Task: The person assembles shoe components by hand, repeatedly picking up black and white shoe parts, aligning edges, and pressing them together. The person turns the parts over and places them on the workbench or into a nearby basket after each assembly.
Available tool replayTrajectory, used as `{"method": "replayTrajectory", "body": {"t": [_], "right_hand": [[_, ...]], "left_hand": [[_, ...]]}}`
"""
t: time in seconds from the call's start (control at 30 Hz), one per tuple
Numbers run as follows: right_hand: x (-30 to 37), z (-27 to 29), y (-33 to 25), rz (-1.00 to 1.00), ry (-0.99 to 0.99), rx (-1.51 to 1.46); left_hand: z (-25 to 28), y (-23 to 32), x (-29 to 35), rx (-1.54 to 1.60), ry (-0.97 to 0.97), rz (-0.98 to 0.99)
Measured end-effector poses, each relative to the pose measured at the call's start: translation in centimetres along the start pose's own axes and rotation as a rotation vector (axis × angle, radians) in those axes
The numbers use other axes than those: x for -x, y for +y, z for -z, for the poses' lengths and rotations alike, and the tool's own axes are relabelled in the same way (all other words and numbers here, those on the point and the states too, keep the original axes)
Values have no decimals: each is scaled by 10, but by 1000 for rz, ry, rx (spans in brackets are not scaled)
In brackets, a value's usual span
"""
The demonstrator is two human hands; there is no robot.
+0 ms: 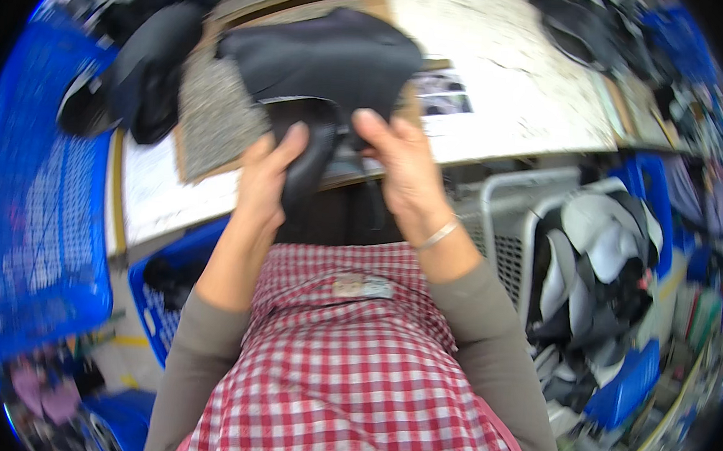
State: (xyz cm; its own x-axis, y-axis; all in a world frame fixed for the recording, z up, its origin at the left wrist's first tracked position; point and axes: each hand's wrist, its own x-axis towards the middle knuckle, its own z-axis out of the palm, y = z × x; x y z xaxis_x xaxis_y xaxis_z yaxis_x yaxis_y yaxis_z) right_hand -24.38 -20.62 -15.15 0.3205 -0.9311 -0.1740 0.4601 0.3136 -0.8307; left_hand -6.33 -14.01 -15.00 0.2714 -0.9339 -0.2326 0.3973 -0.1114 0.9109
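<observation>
Firmly, both hands' fingers (287, 149) pinch the black fabric piece (323, 55) between them.

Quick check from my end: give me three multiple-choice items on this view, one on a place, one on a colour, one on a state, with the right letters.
1. Where is the black piece both hands hold?
A. At the near edge of the table
B. In a crate
C. On the floor

2. What colour is the big crate at the person's left?
A. Grey
B. Blue
C. Red

3. What is the left hand doing?
A. Hanging free
B. Lying flat on the table
C. Gripping the black piece

Answers: 1 A, it lies over the table's near edge. 2 B, its mesh wall is blue. 3 C, thumb and fingers wrap it, as with the right hand.
</observation>
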Motion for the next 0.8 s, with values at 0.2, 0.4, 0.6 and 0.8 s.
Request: {"method": "replayTrajectory", "body": {"t": [0.2, 0.4, 0.6, 0.8], "right_hand": [[9, 5, 2, 123, -6, 88], [20, -16, -37, 212, -115, 549], [46, -9, -113, 912, -717, 1459], [111, -50, -79, 1492, -1236, 2009]], "left_hand": [[-15, 15, 14, 232, -11, 236], [48, 46, 2, -529, 12, -557], [150, 113, 40, -1064, -32, -24], [135, 65, 90, -410, -455, 129]]}}
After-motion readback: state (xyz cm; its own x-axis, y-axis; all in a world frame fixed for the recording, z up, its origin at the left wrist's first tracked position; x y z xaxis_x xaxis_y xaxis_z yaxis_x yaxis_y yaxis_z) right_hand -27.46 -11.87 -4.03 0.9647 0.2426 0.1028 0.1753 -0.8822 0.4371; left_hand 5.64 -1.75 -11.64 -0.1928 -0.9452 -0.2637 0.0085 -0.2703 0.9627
